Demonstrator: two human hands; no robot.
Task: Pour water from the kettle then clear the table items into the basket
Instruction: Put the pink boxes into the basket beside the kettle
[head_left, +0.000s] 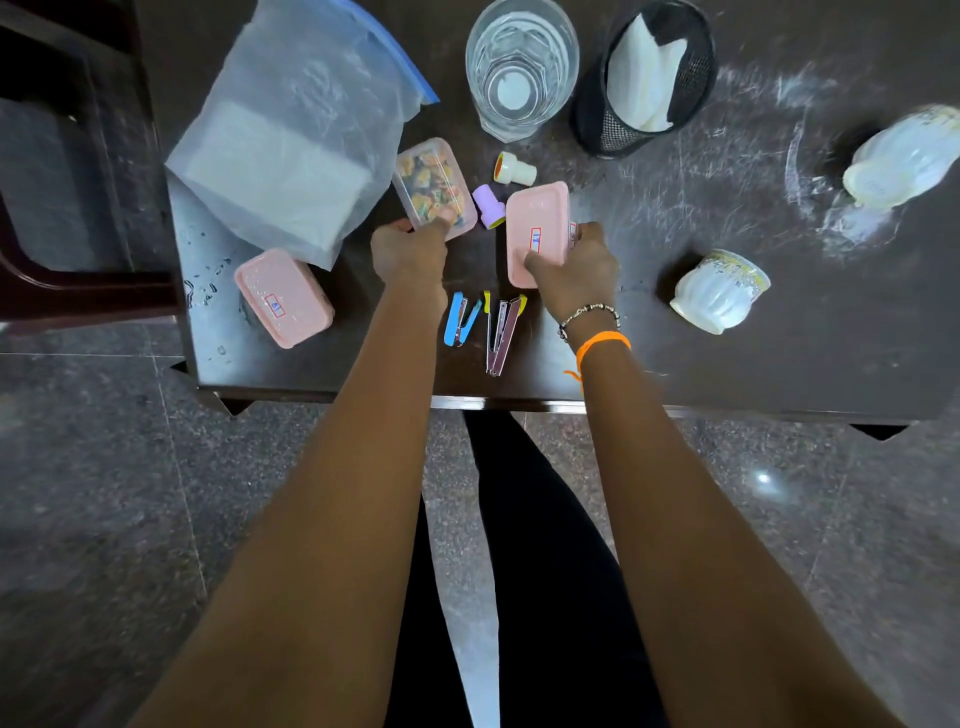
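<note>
My left hand grips the near end of a clear small box filled with colourful bits. With its fingers curled round the near end, my right hand holds a pink lidded box bearing a label. A second pink box lies at the table's left edge. Two small staplers, a blue stapler and a pink stapler, lie between my wrists. A glass of water stands at the back. No kettle or basket other than the black mesh holder is in view.
A large clear zip bag with white contents lies at the back left. Two small stamps, a purple stamp and a white stamp, sit between the boxes. White cups stand at the right, a near cup and a far cup. Water drops wet the table's left edge.
</note>
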